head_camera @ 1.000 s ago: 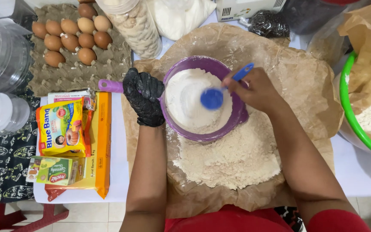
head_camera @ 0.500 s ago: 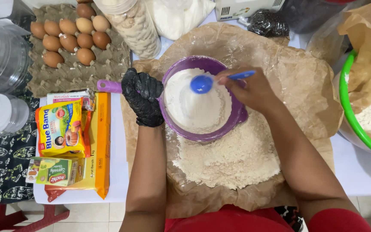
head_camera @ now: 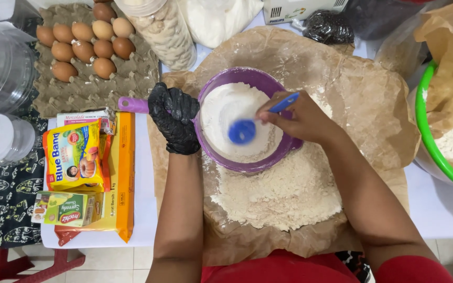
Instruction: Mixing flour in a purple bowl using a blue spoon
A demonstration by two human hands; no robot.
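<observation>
Two hands share one purple sieve (head_camera: 247, 157): the gloved left hand (head_camera: 174, 118) is closed around its handle (head_camera: 132, 105) at nine o'clock of the rim, and the bare right hand (head_camera: 294, 119) pinches the stem of a blue spoon (head_camera: 243, 131) between curled fingers, the bowl of the spoon pressed into the white flour (head_camera: 224, 112) inside. The sieve sits above a mound of sifted flour (head_camera: 279, 191) that spreads toward six o'clock on crumpled brown paper (head_camera: 363, 94).

To do this well, I judge the spoon should sweep in light circles across the mesh — pressing lumps through rather than digging — while the left hand keeps the sieve level and over the mound, so nothing spills off the paper's edge.

At ten o'clock lies an egg tray (head_camera: 127, 78) with brown eggs; a yellow margarine pack (head_camera: 74, 154) lies at nine, and a green-rimmed bowl (head_camera: 425, 141) stands at three.
</observation>
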